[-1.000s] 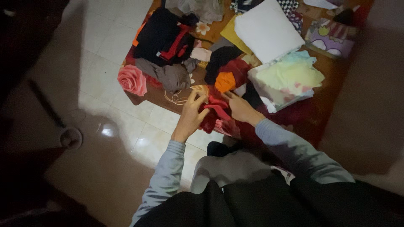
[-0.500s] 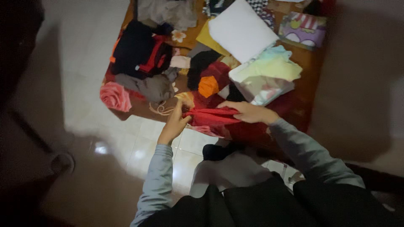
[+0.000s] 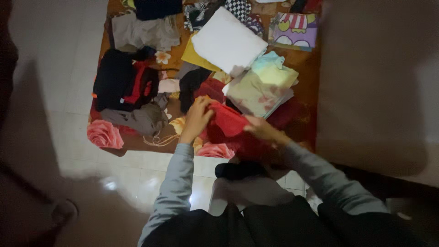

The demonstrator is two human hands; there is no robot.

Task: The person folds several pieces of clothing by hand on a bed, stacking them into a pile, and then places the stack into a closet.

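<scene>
A red cloth (image 3: 227, 122) is held up between both hands over the near edge of a brown rose-patterned blanket (image 3: 112, 137) on the floor. My left hand (image 3: 198, 116) grips its left end, fingers closed on the fabric. My right hand (image 3: 259, 129) pinches its right side, lower and nearer to me. Both arms wear grey-blue sleeves. More red fabric (image 3: 249, 147) lies bunched under the hands.
Clothes cover the blanket: a black and red pile (image 3: 121, 82), a grey-brown garment (image 3: 137, 120), a folded pale green and yellow stack (image 3: 260, 84), a white folded piece (image 3: 228, 42), a cartoon-print cloth (image 3: 297, 29). White floor tiles (image 3: 73, 91) lie left; shadow hides the right.
The red cloth, stretched flat between my hands before, is now lifted and gathered. My left hand moved up and right; my right hand drew back toward me. The view shifted so the blanket sits further left.
</scene>
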